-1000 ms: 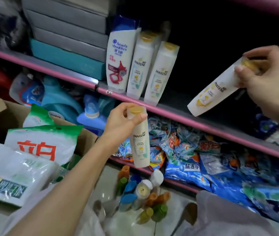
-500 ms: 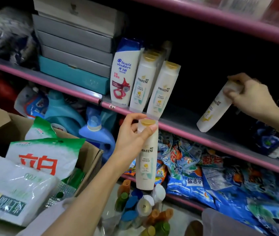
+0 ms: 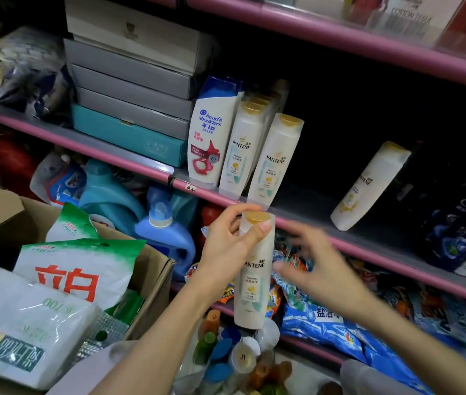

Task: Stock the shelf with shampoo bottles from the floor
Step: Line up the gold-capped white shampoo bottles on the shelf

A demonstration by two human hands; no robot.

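From the head view, the left hand (image 3: 230, 238) gripped a white bottle (image 3: 253, 276) near its gold cap, upright, below the shelf (image 3: 306, 223) edge. The right hand (image 3: 318, 262), blurred just right of that bottle, had spread fingers and held nothing. Up and right of it another bottle (image 3: 368, 186) leaned on the shelf. More caps (image 3: 226, 352) clustered below the hands, their bodies hidden.

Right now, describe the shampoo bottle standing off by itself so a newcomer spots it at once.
Find the pink-edged middle shelf. Right of the Head & Shoulders bottle lies a dark gap. The lone Pantene bottle leans there, beside dark Clear bottles: white, gold-capped.
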